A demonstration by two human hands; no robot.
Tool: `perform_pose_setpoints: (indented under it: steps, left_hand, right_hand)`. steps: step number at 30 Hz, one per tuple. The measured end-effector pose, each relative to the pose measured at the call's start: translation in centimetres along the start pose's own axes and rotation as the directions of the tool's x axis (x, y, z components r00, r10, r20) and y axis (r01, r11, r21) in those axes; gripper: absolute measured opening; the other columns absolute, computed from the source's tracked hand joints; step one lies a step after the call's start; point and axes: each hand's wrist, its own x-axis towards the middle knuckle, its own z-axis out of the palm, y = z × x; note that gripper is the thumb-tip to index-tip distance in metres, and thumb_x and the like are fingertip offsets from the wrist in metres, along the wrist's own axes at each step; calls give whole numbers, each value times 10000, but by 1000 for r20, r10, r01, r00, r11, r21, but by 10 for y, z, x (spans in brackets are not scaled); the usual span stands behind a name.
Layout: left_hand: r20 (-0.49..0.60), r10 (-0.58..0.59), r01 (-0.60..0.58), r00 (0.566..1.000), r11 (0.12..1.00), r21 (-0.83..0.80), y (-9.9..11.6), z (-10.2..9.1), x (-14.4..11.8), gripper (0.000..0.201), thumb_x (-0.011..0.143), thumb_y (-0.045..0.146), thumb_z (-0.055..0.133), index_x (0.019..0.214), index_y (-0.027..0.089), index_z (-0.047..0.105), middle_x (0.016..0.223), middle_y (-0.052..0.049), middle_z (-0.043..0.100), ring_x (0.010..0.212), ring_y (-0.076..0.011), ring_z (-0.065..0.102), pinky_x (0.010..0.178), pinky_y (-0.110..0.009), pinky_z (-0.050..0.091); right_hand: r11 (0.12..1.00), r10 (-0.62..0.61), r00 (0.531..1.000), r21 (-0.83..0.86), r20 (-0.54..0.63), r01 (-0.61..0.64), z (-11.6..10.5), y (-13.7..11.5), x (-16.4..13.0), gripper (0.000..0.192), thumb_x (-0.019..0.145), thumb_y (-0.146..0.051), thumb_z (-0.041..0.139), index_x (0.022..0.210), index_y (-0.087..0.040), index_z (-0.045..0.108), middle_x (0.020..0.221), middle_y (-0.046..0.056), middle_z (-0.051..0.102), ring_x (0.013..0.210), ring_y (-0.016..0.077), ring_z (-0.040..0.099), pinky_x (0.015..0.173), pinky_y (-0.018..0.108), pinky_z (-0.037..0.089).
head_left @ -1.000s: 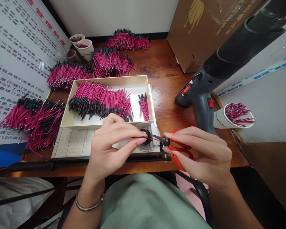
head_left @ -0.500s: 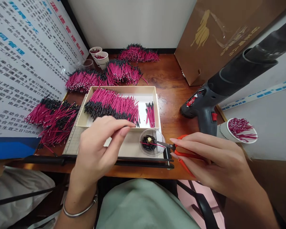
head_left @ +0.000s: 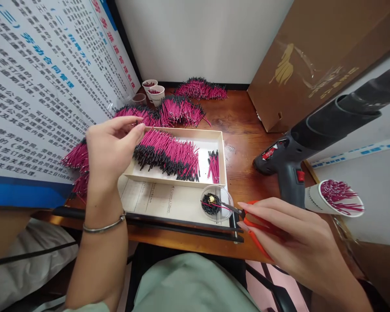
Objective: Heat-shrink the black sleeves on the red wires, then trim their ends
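My right hand [head_left: 295, 245] grips orange-handled scissors [head_left: 251, 221] at the table's front edge. Their dark tips pinch a thin pink wire piece over a small clear round dish [head_left: 216, 203] holding black bits. My left hand [head_left: 112, 145] is raised above the left end of a shallow cream box [head_left: 219, 149], fingers pinched together; whether they hold a wire I cannot tell. The box holds a long row of pink wires with black ends [head_left: 169, 151] and a small separate bundle [head_left: 213, 165] at its right side.
Heaps of pink wires [head_left: 182, 108] lie behind and left of the box. Paper cups [head_left: 154, 92] stand at the back. A grey heat gun [head_left: 312, 138] and a cup of pink pieces [head_left: 336, 197] stand at right. A paper cutter [head_left: 156, 203] lies along the front; a cardboard box [head_left: 312, 56] stands behind.
My left hand let go near the dish and rose left to the box's left end. The right hand with the scissors stayed by the dish. The camera tilted upward.
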Motion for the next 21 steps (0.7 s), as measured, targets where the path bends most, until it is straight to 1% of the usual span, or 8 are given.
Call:
perform_pose_setpoints:
  steps: [2, 5, 7, 9, 12, 14, 16, 21]
  left_hand:
    - [49, -27, 31, 998, 997, -68, -6, 4, 9, 104, 857, 245, 798, 919, 173, 756, 622, 130, 687, 535, -32, 620, 460, -168, 478]
    - [9, -40, 41, 999, 982, -186, 6, 10, 8, 149, 880, 280, 777, 924, 157, 706, 731, 109, 746, 574, -45, 667, 484, -161, 527]
    - [-49, 4, -16, 999, 971, -239, 22, 13, -2, 112, 883, 268, 777, 889, 179, 708, 762, 100, 756, 612, -57, 674, 537, -193, 550]
    - [-37, 145, -149, 989, 956, -254, 37, 15, -16, 66, 842, 233, 812, 858, 232, 747, 783, 70, 759, 685, -89, 673, 594, -253, 541]
    - [157, 383, -318, 910, 890, -327, 52, 19, -32, 82, 850, 218, 796, 822, 288, 763, 751, 42, 759, 677, -135, 649, 651, -346, 520]
    - [256, 476, -358, 841, 846, -395, 56, 20, -37, 96, 869, 197, 776, 841, 288, 764, 760, 45, 772, 648, -132, 647, 705, -370, 508]
    - [274, 511, -364, 815, 818, -445, 58, 21, -38, 115, 860, 170, 783, 868, 285, 772, 769, 47, 779, 631, -121, 632, 707, -359, 494]
    - [359, 365, -167, 859, 862, -478, 73, 19, -43, 86, 844, 200, 798, 891, 272, 806, 672, 11, 746, 643, -146, 591, 560, -301, 469]
  right_hand:
    - [1000, 3, 1000, 7, -8, -3, 1, 0, 0, 231, 873, -49, 622, 1018, -217, 685, 875, 27, 712, 693, 95, 672, 595, 169, 545]
    - [1000, 17, 1000, 22, -17, -16, 3, 0, -1, 248, 864, -45, 622, 1021, -224, 692, 873, 24, 714, 690, 102, 675, 584, 172, 547]
    - [999, 22, 999, 27, -28, -21, 3, 0, -1, 252, 854, -45, 632, 1018, -224, 699, 862, 19, 715, 675, 101, 670, 576, 167, 546]
    - [999, 27, 999, 27, -30, -26, 4, 0, -1, 245, 847, -45, 636, 1004, -221, 703, 854, 15, 714, 670, 97, 669, 580, 160, 547]
    - [999, 32, 999, 22, -30, -32, 5, 0, 0, 227, 853, -49, 627, 985, -217, 702, 861, 15, 715, 685, 92, 674, 598, 152, 550]
    - [999, 31, 999, 23, -26, -30, 5, 1, 1, 230, 859, -48, 619, 995, -215, 701, 866, 18, 716, 692, 92, 677, 603, 152, 552]
    - [999, 23, 999, 29, -28, -23, 6, 1, 2, 244, 856, -42, 617, 1006, -214, 702, 860, 21, 716, 683, 95, 676, 592, 155, 550]
    - [998, 48, 998, 39, -35, -47, 5, 0, 2, 237, 849, -46, 623, 991, -214, 711, 841, 29, 717, 665, 113, 678, 566, 177, 552]
